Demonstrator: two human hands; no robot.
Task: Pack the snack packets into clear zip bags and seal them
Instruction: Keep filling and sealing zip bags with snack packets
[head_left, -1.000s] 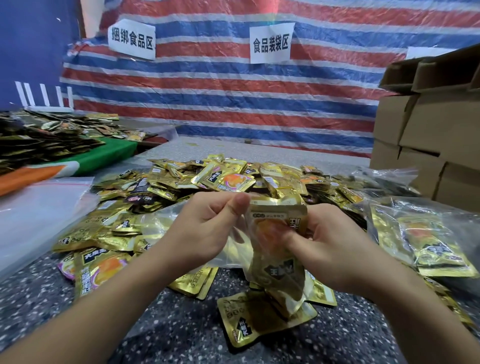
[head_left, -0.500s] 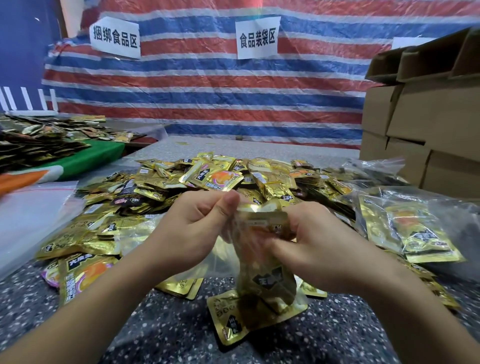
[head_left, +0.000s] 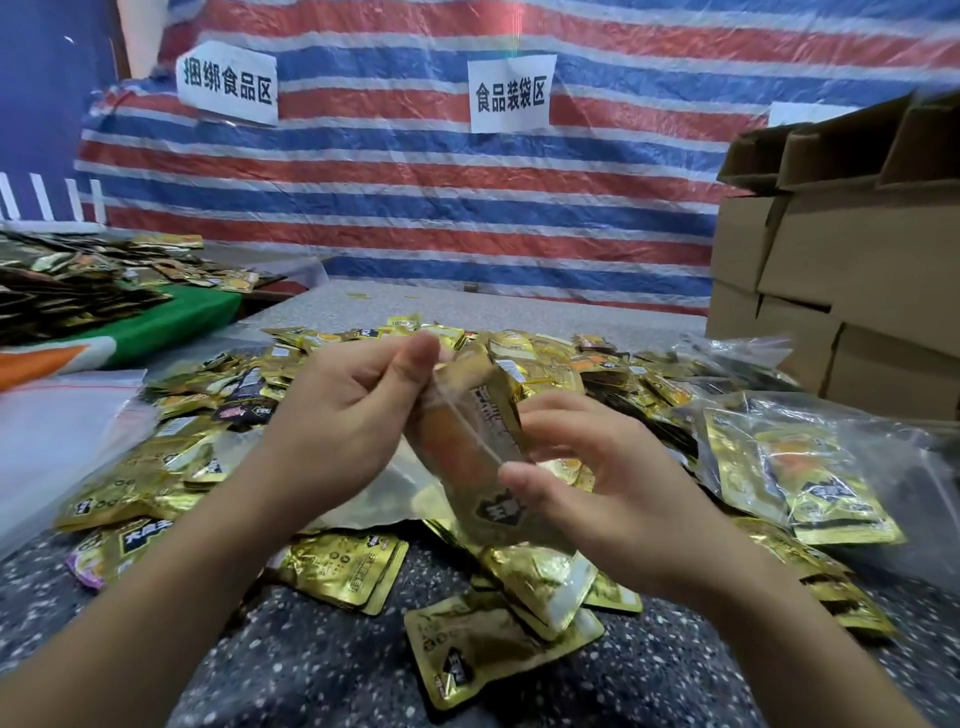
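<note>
Zip bag (head_left: 467, 457) of gold snack packets — held between both hands, long axis slanting from left hand (head_left: 337, 415), pinching its upper end, down to right hand (head_left: 587, 467), pinching lower — seal unfinished, likely.

Two bare forearms are showing from the bottom edge, each one ending in a bare hand: the left hand (head_left: 332, 421) and the right hand (head_left: 597, 483). No sleeve is covering the visible arms. The fingernails are looking short and plain, without any colour.
</note>
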